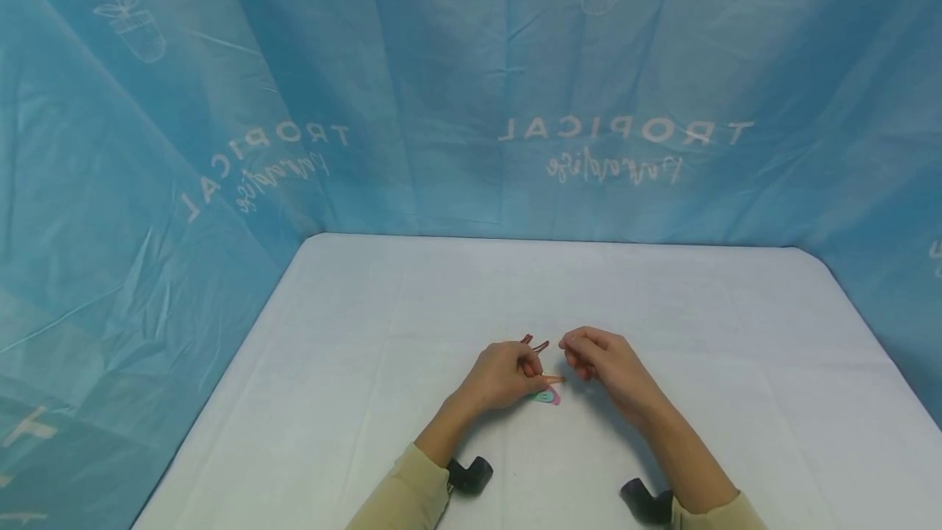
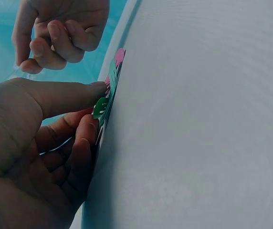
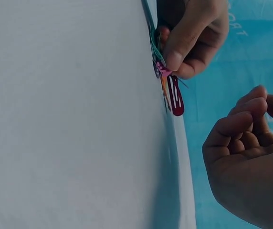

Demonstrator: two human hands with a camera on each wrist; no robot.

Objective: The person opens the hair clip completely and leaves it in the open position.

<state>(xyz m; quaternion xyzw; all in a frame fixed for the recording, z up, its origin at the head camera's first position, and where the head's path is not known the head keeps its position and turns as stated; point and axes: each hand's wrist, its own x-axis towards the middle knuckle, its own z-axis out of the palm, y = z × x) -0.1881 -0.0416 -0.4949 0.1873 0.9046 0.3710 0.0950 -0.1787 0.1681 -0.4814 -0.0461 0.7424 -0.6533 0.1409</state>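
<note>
We saw a small bunch of hair clips low over the middle of the white table, though we could not tell how many of them touched the cloth. The left hand held them, its thumb and fingertips pinched together on the bunch. From the left wrist we made out a green clip between thumb and finger. Beside the thumb tip we saw a pink clip, with an orange clip and a dark red clip poking out of the bunch. The right hand hung just beside it, apart from the clips, fingers curled in near the thumb; we could not tell whether they pinched anything. Behind the table we saw a blue curtain with reversed lettering, and at the wrists, pale sleeves.
</note>
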